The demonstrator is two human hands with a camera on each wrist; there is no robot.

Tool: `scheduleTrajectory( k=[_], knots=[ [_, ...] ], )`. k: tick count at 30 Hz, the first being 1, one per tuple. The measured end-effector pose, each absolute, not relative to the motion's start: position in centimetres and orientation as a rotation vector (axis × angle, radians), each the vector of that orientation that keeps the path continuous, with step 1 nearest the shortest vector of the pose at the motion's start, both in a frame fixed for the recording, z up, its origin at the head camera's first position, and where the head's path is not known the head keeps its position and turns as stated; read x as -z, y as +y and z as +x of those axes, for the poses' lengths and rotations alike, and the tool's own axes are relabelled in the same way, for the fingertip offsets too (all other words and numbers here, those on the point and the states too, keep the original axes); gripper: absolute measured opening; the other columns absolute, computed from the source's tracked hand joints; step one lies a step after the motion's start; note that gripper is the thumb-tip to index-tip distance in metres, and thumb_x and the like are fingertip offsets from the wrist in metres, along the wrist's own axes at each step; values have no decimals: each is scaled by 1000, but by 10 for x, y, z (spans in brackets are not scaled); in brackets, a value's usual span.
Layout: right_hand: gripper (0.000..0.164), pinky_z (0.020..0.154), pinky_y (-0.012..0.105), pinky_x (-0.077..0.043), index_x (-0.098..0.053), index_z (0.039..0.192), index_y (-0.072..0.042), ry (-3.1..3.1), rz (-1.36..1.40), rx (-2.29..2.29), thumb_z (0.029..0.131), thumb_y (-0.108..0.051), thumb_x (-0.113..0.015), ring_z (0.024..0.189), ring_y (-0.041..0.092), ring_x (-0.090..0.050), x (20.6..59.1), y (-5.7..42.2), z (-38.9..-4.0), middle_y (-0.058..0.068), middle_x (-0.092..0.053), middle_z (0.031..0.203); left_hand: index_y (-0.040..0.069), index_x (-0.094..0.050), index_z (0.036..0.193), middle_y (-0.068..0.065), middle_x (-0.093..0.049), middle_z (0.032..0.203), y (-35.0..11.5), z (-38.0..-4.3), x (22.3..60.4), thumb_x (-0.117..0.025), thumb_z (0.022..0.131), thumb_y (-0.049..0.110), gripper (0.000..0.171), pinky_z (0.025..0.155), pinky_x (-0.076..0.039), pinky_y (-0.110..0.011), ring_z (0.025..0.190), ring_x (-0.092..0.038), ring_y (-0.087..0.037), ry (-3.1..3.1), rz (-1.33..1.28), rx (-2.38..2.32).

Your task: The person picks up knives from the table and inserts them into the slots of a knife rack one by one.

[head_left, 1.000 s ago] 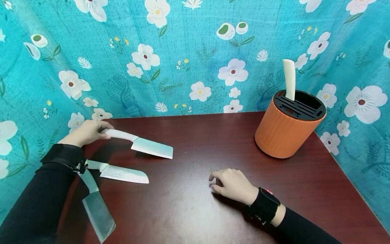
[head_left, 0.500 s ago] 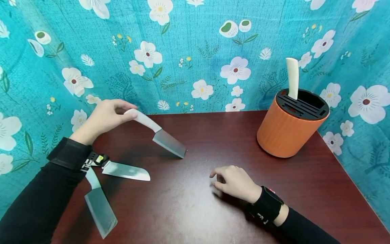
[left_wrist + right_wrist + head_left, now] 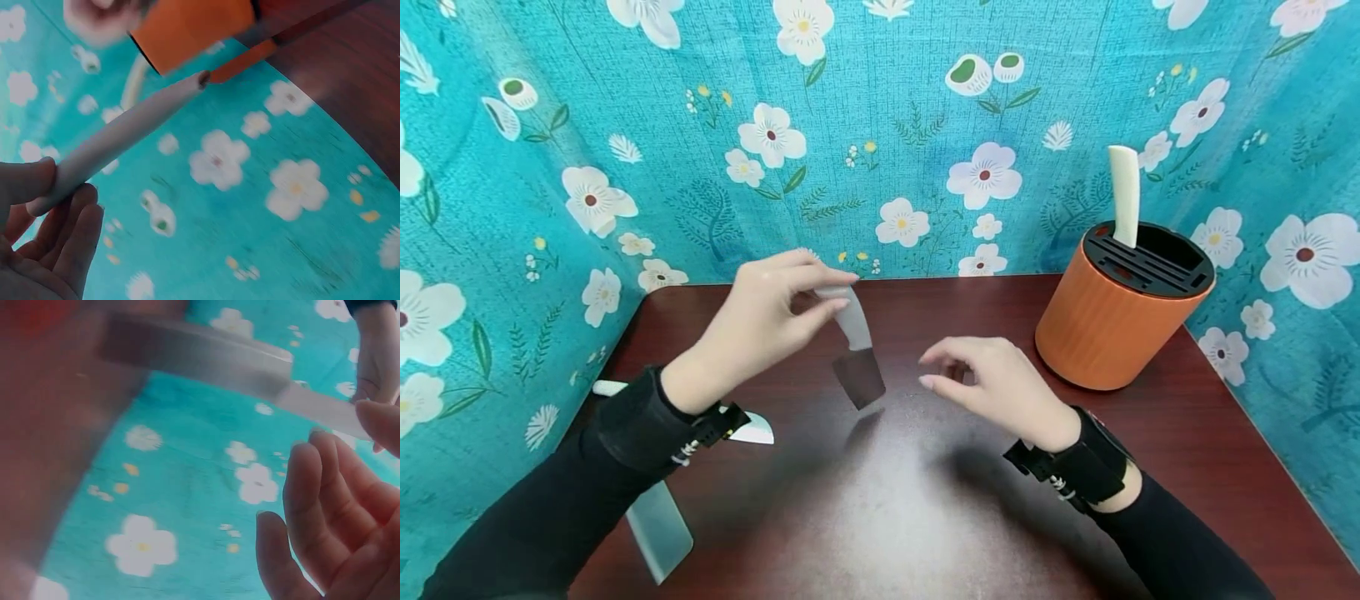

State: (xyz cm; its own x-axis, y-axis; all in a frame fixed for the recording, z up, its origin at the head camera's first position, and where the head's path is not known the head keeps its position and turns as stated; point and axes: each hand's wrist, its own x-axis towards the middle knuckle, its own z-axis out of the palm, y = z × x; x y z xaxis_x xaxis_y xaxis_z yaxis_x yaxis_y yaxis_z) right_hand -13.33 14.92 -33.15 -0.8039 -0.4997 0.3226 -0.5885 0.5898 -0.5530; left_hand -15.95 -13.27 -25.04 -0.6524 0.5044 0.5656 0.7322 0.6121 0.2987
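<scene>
My left hand pinches a white-handled cleaver near the end of its handle, between thumb and fingers. The cleaver hangs blade down over the table, seen partly edge-on in the head view. In the left wrist view its pale handle slants away from the fingertips. Across the right wrist view stretches its broad blade. Just right of the cleaver my right hand hovers with loosely bent fingers and nothing in them. That hand's fingers are apart from the handle.
An orange knife block with a black slotted top stands at the back right, one white-handled knife upright in it. At the left, a second cleaver and a round-tipped knife lie partly under my left arm. A flowered curtain borders the table.
My left hand has lifted the cleaver off the table at the left and carried it right to the middle, turning its blade downward. My right hand has risen off the tabletop.
</scene>
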Motion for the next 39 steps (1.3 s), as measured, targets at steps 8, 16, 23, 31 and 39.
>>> scheduleTrajectory(
  k=[8,16,23,31,39],
  knots=[
    [29,65,22,-48,-73,110,-20,-2540,1030,-955,86,-34,-81,72,1,-54,306,133,-131,-10,-61,81,3,-70,104,-7,-73,96,-103,-132,260,-82,81,1,25,75,-58,-28,85,-67,-15,-2213,-1248,721],
    [19,57,20,-42,-69,91,-21,-2521,1086,-992,83,-30,-83,61,-2,-48,303,126,-125,-7,-52,71,6,-69,101,-2,-73,95,-90,-125,266,-86,78,6,29,79,-59,-23,86,-70,-14,-2030,-1394,585],
    [16,54,19,-40,-71,89,-18,-2467,1093,-1056,82,-25,-84,60,0,-48,303,125,-122,-6,-49,71,6,-69,103,-2,-72,97,-86,-123,265,-84,80,3,27,78,-58,-21,85,-68,-12,-2040,-1399,576],
    [17,53,19,-34,-68,89,-18,-2414,1088,-1028,83,-22,-83,56,-1,-39,304,123,-123,-7,-45,64,7,-71,100,-1,-73,98,-86,-123,263,-84,82,11,22,78,-59,-24,88,-70,-13,-2015,-1357,548],
    [23,54,20,-34,-61,80,-15,-2393,1055,-982,83,-22,-83,60,2,-41,300,124,-127,-4,-47,66,10,-69,126,-3,-76,105,-97,-117,261,-81,86,17,42,71,-59,-29,89,-71,-16,-2154,-1227,485]
  ],
)
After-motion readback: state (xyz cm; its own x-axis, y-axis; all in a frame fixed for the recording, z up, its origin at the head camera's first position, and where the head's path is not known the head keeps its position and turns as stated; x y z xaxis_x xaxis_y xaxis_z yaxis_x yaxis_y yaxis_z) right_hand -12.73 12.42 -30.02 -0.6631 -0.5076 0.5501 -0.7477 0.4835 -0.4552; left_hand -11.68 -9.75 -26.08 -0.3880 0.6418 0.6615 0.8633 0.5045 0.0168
